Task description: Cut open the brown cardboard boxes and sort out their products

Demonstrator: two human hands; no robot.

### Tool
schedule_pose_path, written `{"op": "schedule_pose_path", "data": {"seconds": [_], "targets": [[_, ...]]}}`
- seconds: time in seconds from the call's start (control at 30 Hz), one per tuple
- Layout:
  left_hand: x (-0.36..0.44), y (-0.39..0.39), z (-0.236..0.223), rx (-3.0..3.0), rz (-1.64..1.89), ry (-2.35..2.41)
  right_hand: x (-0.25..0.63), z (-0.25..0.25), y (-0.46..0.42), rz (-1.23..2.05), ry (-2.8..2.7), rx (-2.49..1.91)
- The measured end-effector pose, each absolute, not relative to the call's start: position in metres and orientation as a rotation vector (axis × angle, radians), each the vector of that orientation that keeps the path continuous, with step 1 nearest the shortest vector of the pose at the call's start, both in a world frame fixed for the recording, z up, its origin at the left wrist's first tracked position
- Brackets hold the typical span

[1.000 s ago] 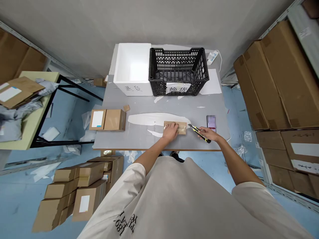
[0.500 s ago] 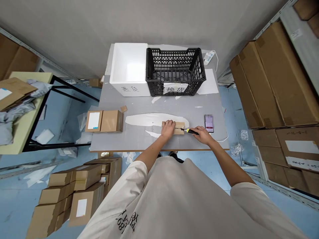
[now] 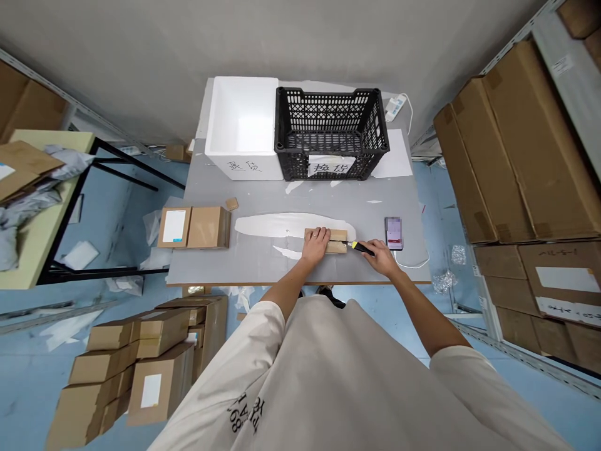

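A small flat cardboard box [image 3: 337, 240] lies on the grey table [image 3: 263, 257] near its front edge. My left hand [image 3: 316, 243] rests on the box's left part with fingers curled over it, holding it down. My right hand [image 3: 382, 256] grips a yellow-and-black utility knife [image 3: 361, 247] whose tip touches the box's right end along the taped seam.
A phone [image 3: 393, 232] lies right of the knife. A black crate [image 3: 332, 133] and a white foam box [image 3: 241, 127] stand at the back. Two cardboard boxes [image 3: 192, 227] sit at the table's left. Cartons are stacked on the floor [image 3: 131, 369] and on shelves [image 3: 521, 150].
My right hand brought the knife leftward from beside the phone until its tip met the box's right end. My left hand stayed on the box.
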State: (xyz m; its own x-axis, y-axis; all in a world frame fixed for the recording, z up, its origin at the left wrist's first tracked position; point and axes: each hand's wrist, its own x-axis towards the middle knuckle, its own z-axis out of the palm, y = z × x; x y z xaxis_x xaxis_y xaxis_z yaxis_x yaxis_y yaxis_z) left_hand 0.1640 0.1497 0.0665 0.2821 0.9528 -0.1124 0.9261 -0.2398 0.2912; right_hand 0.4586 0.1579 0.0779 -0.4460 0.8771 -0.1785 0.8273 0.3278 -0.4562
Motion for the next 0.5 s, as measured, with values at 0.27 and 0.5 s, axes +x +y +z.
{"op": "schedule_pose_path", "data": {"seconds": [0.27, 0.5], "targets": [[0.163, 0.146, 0.060, 2.268, 0.167, 1.711, 0.458, 0.076, 0.159, 0.638, -2.497, -1.623], [0.162, 0.145, 0.061, 2.249, 0.162, 1.697, 0.467, 0.082, 0.170, 0.640, -2.523, -1.585]]}}
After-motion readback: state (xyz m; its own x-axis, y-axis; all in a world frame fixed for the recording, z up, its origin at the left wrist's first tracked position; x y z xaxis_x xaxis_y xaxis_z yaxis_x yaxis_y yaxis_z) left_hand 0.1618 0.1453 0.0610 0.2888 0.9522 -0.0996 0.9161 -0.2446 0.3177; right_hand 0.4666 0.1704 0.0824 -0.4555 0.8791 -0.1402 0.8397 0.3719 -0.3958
